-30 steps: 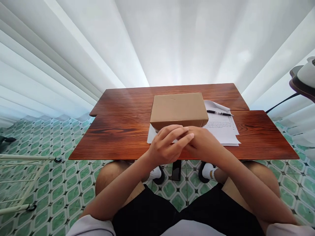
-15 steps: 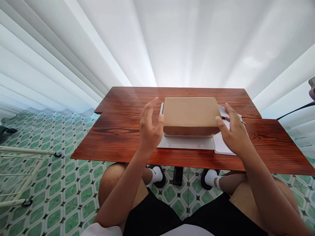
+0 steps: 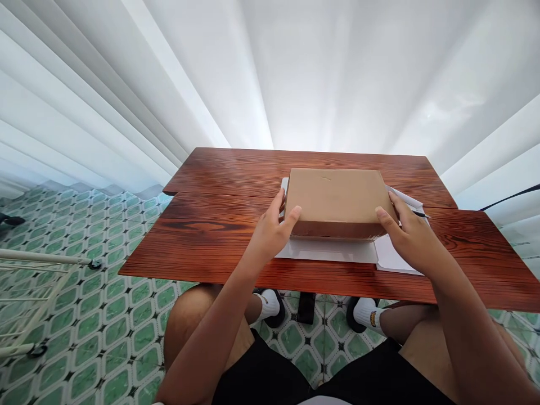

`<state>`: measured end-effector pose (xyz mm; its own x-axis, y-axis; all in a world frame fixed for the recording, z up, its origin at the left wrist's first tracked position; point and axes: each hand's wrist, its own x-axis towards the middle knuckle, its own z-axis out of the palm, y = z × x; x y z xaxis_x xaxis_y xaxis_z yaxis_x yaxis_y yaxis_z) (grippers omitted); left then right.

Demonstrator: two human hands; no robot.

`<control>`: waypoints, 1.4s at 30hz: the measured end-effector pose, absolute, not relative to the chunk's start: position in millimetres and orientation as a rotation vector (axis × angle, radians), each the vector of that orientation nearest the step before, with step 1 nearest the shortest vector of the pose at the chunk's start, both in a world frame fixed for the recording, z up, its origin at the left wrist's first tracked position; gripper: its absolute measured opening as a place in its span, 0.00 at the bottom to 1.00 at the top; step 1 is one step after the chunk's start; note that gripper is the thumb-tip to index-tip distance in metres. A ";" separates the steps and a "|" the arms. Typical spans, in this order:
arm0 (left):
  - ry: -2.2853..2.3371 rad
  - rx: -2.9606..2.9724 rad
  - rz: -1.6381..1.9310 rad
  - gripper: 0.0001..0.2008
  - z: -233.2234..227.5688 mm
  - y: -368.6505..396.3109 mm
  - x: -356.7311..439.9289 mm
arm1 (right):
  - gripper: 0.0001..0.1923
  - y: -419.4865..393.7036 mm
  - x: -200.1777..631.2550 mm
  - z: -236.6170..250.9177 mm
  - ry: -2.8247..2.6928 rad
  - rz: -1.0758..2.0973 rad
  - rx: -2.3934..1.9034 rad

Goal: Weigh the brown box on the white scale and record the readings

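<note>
Now, over on the left, the person's left hand was clamped onto the near-left corner of the cardboard box, thumb laid up on the lid and the other fingers curled out of sight round the left wall, wrist cocked back a little and the forearm running down toward the bare knee. The box itself sat square in the middle of the wooden table, flat on top of white papers that stuck out along its near edge and off to its right, and its near face looked to be raised slightly, with shadow beneath it. To my eye the grip wanted to be even on both sides, pressing inward rather than downward, since a lid of thin card would dent under a heavy thumb; and any lift had best go straight up, so the sheets beneath did not drag along with it. Moving across, the right hand mirrored the other on the near-right corner, thumb up on the lid edge, fingers wrapped round the right wall and partly hidden, the arm coming in from lower right at a shallow slant. Just beyond those knuckles a black pen peeked out on the paper, close enough that the hand could have knocked it, I thought. Both hands, then, were closed on the box, neither one loose.
</note>
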<state>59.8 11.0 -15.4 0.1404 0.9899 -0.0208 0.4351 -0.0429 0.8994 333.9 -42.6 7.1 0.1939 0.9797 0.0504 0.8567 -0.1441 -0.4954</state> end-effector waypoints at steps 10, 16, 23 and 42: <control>1.444 1.723 0.826 0.31 -11.9 6.8 67.4 | 0.41 -44.8 328.5 -0.4 -1.763 0.196 -2.087; 1.480 1.687 0.821 0.32 -11.3 4.7 70.6 | 0.42 -43.7 326.3 1.7 -1.731 0.218 -2.138; 1.468 1.684 0.836 0.30 -8.0 4.1 70.4 | 0.42 -43.9 324.6 5.5 -1.726 0.237 -2.141; 1.494 1.681 0.958 0.30 8.1 -0.3 53.9 | 0.39 -50.6 308.1 22.4 -1.712 0.238 -2.062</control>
